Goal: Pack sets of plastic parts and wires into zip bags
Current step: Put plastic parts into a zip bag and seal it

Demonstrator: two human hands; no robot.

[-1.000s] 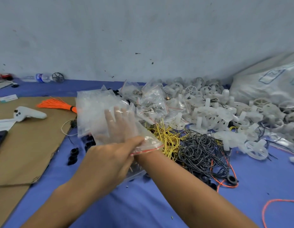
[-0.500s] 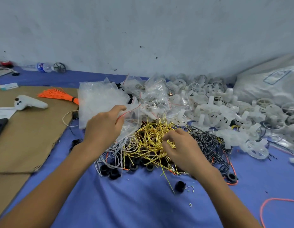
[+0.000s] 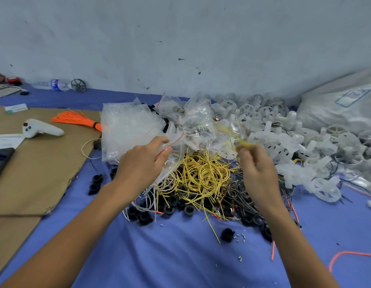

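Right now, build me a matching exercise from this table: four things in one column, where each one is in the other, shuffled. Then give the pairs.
Things
1. water bottle
2. zip bag
3. yellow wire
4. white controller

Places
A. lying on the cardboard
B. pinched in the left hand
C. lying by the wall, far left
D. pinched in the right hand

Pairs: 1-C, 2-B, 3-D, 4-A
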